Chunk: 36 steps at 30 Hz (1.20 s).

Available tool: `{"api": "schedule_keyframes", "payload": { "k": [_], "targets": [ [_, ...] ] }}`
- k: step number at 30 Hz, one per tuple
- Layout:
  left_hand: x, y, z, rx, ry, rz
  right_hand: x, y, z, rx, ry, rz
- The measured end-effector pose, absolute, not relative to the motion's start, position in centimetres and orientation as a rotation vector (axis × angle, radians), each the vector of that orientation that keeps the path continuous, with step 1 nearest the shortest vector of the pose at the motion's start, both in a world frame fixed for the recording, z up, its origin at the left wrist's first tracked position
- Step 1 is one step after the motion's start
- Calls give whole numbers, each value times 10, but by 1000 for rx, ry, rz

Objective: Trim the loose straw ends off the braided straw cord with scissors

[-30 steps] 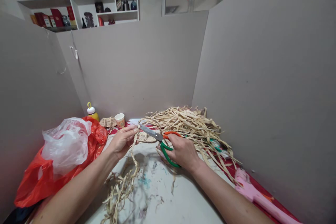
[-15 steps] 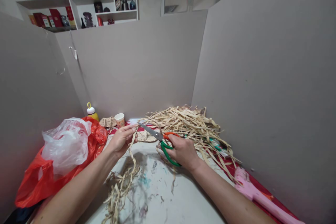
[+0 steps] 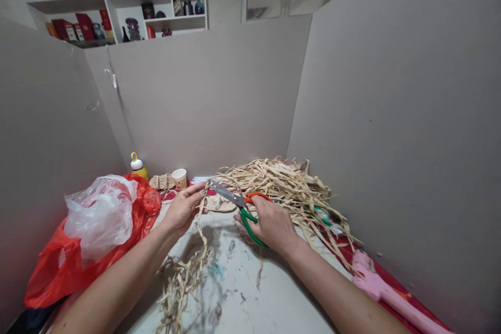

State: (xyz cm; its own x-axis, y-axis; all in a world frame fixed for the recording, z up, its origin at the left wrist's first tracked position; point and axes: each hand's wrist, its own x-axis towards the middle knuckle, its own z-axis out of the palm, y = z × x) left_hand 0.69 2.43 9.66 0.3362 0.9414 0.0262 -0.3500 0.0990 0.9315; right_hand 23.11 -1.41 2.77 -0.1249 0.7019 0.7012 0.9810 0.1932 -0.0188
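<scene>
Between the fingers of my left hand (image 3: 185, 207) is the upper end of a braided straw cord (image 3: 202, 237), which hangs down to a frayed tangle of loose ends near the table's front. My right hand (image 3: 271, 223) is closed around the scissors (image 3: 250, 222), which have one orange and one green handle loop. Their blades point left and almost meet at the cord's top, beside my left fingertips. Behind the blades lies a flat woven straw piece (image 3: 221, 203), partly covered. A large heap of dry straw strips (image 3: 277, 180) spreads at the back right.
On the left lies a red plastic bag (image 3: 50, 276) with a clear bag (image 3: 99, 216) on top. A paper cup (image 3: 179, 178), a yellow bottle (image 3: 139, 168) and another woven piece (image 3: 162, 182) stand behind. A pink object (image 3: 378, 284) lies right. Grey partitions (image 3: 211, 94) enclose the table (image 3: 274, 292).
The scissor blades have drawn closer together near the cord's end. Both hands stay in almost the same place, and the view has shifted slightly.
</scene>
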Motion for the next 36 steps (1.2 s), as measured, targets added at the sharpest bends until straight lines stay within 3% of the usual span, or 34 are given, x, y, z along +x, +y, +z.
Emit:
{"api": "schedule_keyframes", "payload": {
  "k": [36],
  "targets": [
    [10,28,88,1151,631,1057,238,-13,25,-1709,-1742,-595]
  ]
}}
